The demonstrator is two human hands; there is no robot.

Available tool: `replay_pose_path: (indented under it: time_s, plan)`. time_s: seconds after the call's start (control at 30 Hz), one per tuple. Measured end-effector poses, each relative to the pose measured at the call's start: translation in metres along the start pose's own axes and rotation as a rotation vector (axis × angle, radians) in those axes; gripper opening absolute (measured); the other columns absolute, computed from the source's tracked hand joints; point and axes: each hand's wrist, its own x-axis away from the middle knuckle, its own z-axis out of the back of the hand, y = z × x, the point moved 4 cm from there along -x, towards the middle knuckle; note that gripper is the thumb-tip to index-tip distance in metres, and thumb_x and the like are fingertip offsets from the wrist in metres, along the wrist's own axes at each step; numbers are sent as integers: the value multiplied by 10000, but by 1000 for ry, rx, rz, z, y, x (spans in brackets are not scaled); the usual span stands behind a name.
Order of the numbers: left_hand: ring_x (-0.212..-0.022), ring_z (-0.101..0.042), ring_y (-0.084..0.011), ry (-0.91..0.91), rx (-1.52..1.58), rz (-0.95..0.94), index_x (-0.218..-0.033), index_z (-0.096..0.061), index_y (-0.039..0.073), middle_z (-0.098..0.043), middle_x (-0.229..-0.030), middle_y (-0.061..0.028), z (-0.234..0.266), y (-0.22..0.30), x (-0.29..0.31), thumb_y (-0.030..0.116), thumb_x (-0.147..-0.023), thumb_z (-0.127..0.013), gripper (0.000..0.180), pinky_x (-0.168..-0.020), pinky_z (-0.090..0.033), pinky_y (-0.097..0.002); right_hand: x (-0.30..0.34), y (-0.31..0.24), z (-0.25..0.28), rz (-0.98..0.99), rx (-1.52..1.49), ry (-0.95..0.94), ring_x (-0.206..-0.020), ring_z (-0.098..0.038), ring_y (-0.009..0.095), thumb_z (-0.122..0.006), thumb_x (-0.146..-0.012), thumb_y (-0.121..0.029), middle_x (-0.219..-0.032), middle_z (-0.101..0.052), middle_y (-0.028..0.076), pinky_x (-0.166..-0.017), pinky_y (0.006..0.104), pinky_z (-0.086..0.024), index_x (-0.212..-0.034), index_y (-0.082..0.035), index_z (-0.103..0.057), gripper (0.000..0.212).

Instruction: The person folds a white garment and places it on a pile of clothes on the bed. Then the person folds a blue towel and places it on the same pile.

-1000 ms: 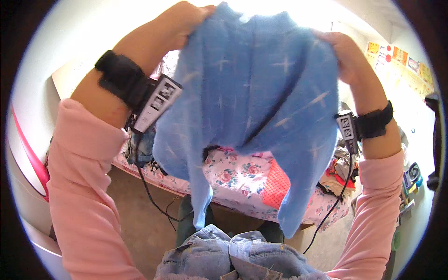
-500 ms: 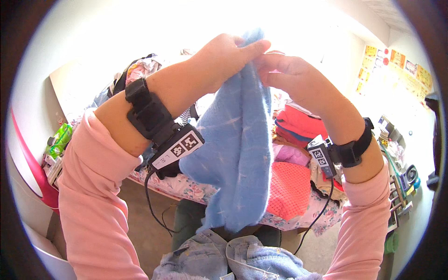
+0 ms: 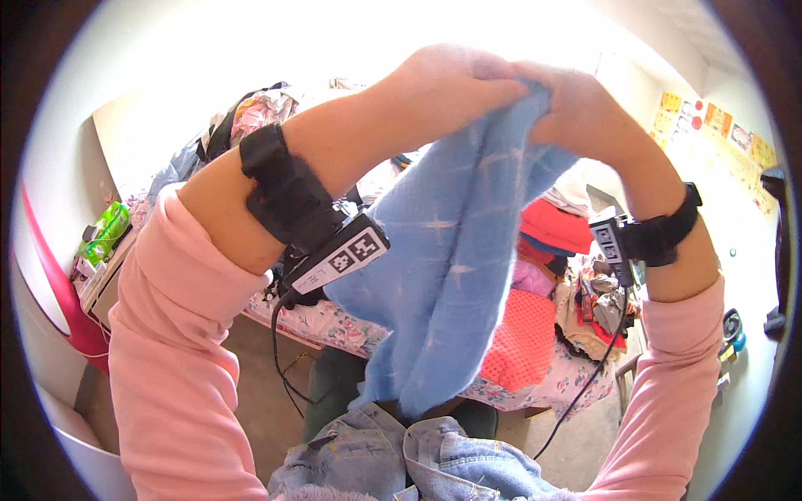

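Head view has the blue fuzzy garment (image 3: 439, 242) hanging in the air in front of me, well above the floor, with its lower end reaching down toward the denim garment (image 3: 359, 455) at my waist. As far as I can judge, it is already lifted and gathered lengthwise into a narrow, doubled shape, its pale streaks running across the layers. What I take to be unfinished is the rest of its handling: its lower end hangs loose and uneven, and it is not yet set down on the flowered bedding (image 3: 347, 332) behind it. Over to the right, the red folded clothes (image 3: 558, 227) sit in a stack, with the coral textured cloth (image 3: 520, 342) just nearer to me.

My left hand (image 3: 464, 71) is closed on the garment's top edge, thumb lying along the near side, the other fingers mostly hidden. My right hand (image 3: 576, 100) meets it there, fingertips just beside or touching the left; it is curled around the same upper cloth, though exactly how the fingers pinch it I cannot tell.
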Motion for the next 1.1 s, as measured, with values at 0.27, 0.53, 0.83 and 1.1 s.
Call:
replay_pose_path:
  time_s: [0.27,0.53,0.83,1.1]
  plan:
    - [-834,-628,-351,-96,-826,120,-891,-640,-42,-648,-865,-200,2,-18,-9,139,-693,-555,282,-746,-501,-387,12,41,101,-193,632,283,-822,-629,262,-671,-669,-208,-883,-657,105,-821,326,-478,-976,-49,-638,348]
    - [-845,-601,-379,175,-759,-98,-1378,-275,91,-568,-1072,-244,15,-46,54,-29,-754,-495,673,-736,-503,-422,9,-5,160,-452,786,193,-765,-633,302,-720,-574,-253,-840,-636,207,-703,354,-492,-887,1,-652,409]
    - [-855,-606,-286,-247,53,180,-1034,-622,-7,-596,-948,-187,-65,-11,110,299,-863,-571,355,-764,-472,-332,-54,3,112,-340,989,68,-753,-631,366,-706,-521,-249,-788,-639,232,-707,400,-501,-795,33,-671,394]
    - [-763,-656,-302,-247,-134,572,-837,-646,-111,-644,-742,-206,-61,-36,82,424,-704,-611,552,-700,-519,-357,-72,2,83,-202,1067,115,-766,-623,367,-700,-551,-254,-783,-641,208,-698,418,-494,-793,3,-666,355]
